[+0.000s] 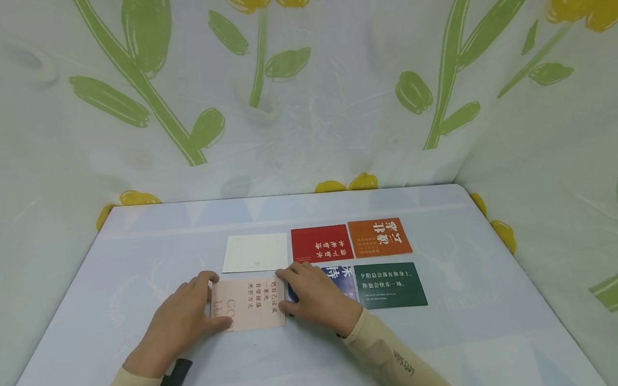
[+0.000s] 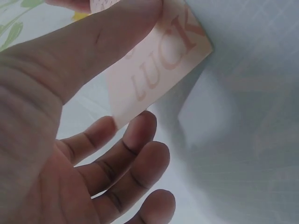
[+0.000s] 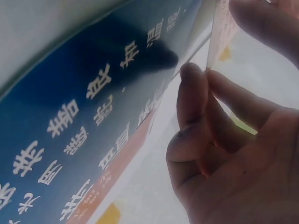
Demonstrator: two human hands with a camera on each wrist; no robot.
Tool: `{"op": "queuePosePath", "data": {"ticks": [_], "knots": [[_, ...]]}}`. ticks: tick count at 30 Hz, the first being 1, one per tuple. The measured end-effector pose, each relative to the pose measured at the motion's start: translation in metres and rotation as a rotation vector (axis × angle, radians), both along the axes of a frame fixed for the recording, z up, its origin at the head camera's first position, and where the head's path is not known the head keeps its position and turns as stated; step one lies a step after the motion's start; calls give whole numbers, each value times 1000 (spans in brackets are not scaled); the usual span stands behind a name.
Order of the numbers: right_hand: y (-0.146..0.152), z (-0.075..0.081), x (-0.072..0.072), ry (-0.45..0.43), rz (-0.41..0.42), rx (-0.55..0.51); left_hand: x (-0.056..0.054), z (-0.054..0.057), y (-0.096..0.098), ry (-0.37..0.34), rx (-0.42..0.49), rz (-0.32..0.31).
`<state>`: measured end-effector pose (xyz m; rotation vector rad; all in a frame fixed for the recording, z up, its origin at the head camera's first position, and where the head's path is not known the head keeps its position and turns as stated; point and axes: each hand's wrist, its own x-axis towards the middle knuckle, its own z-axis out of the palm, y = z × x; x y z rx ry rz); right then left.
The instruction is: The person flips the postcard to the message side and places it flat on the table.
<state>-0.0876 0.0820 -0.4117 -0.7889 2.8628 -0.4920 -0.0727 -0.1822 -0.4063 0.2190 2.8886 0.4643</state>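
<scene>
A pale pink card (image 1: 260,315) with dark characters and faint large lettering lies between the two hands in the head view. My left hand (image 1: 178,316) grips its left side, thumb over the lower left corner and a finger at the upper left. The left wrist view shows the thumb (image 2: 117,32) across the card's face, with a shadow under its edge. My right hand (image 1: 321,297) holds the right edge by thumb and fingertips. Partly under that hand in the head view is a blue card (image 1: 341,283) with white characters, seen large in the right wrist view.
Behind the pink card lies a white card (image 1: 256,253), with a red card (image 1: 321,242) and an orange card (image 1: 380,237) along the back row. A dark green card (image 1: 391,285) sits right of the blue one. Flower-printed cloth (image 1: 309,134) encloses the pale table (image 1: 483,332).
</scene>
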Motion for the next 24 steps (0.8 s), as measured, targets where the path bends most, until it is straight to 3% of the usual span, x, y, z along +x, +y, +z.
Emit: {"op": "queuePosePath", "data": {"ticks": [12,24], "knots": [[-1,1,0,-159,-60,-141,7,-2,1,23,22,42],[1,1,2,-162,-68,-191,11,-5,-2,42,38,36]]}}
